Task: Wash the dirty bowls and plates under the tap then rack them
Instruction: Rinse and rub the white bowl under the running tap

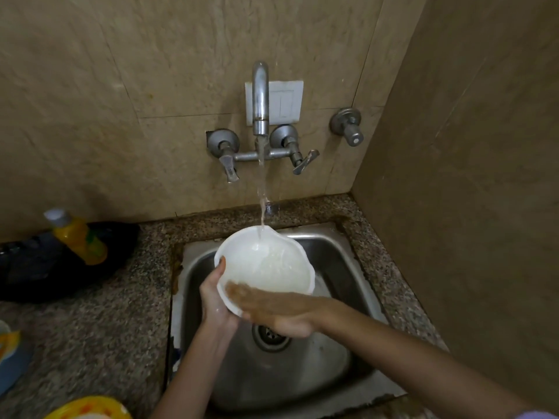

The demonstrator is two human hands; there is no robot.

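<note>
The left hand (pixel 215 302) grips the round white plastic bowl (pixel 266 264) over the steel sink (pixel 332 367), in the stream from the chrome tap (pixel 260 95). The blurred right hand (pixel 278 314) seems flat-fingered, rubbing its rim. Washing is underway and racking remains.

Bowl (pixel 266 264) occupies the space between left hand (pixel 216 300) and tap spout (pixel 260 95); sink basin (pixel 302 367) open below; side wall (pixel 453 176) flanks right hand (pixel 278 313).

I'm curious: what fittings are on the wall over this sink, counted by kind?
Tap spout: 1
Lever handles: 2
Knob valve: 1
White switch plate: 1
Total: 5
</note>
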